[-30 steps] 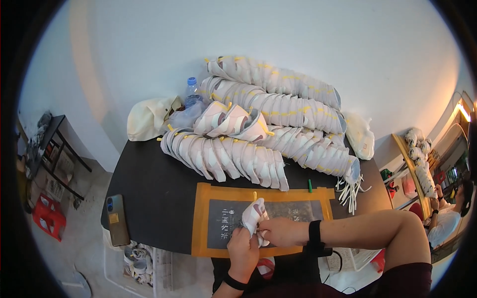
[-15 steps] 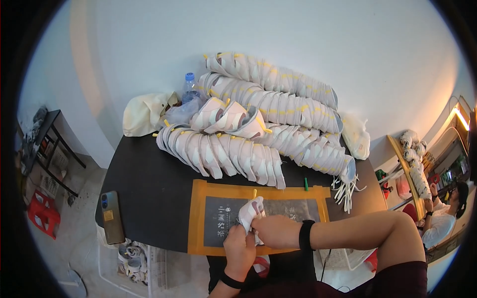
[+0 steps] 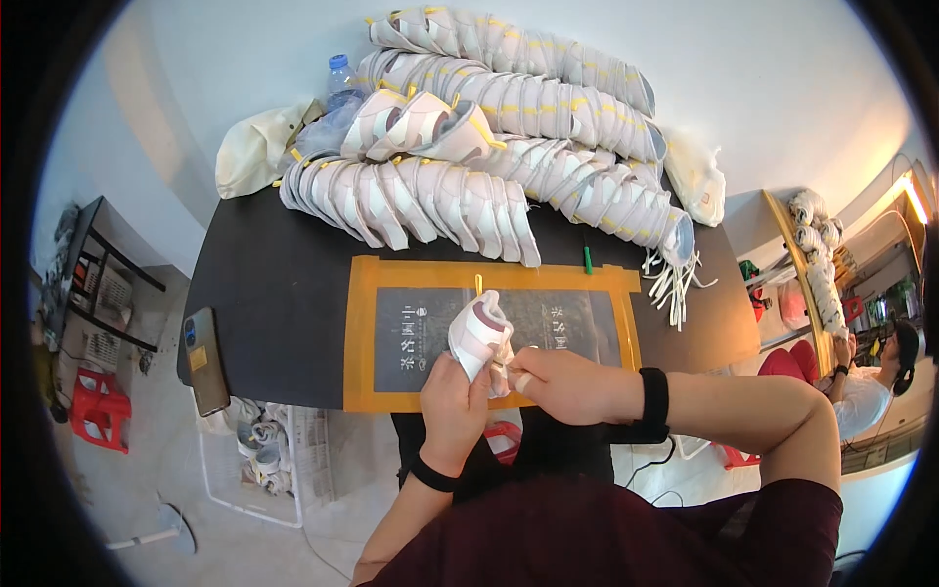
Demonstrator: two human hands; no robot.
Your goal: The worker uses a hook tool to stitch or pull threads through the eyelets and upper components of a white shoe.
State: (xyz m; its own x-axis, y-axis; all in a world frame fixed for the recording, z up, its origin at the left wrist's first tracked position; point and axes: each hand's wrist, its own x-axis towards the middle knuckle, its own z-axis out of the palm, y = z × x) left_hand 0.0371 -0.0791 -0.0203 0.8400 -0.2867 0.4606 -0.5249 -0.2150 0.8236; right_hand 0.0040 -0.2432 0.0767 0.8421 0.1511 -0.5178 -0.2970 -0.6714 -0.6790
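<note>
A white and pale pink shoe upper [image 3: 476, 333] with a yellow pull tab is raised over the taped mat [image 3: 364, 323] at the table's front edge. My left hand [image 3: 453, 411] is closed round its left lower side. At its right lower edge, the fingers of my right hand [image 3: 567, 382] are pinched together on the upper's pale inner part. A light band wraps one right finger. Whether anything small lies within that pinch is hidden. Beyond the mat, a long row of nested shoe uppers [image 3: 411, 201] lies on the black table [image 3: 264, 293].
More nested rows [image 3: 518, 98] are stacked behind, with white laces [image 3: 671, 289] hanging at the right. A bottle [image 3: 340, 83], a phone [image 3: 205, 362] and a green pen-like stick [image 3: 588, 259] are on the table. Below left stands a white crate [image 3: 313, 460]. A co-worker [image 3: 871, 377] sits far right.
My right hand has drawn back to the right from over the upper, so more of the upper shows. The left hand keeps its hold. The whole view has shifted, with the table appearing higher.
</note>
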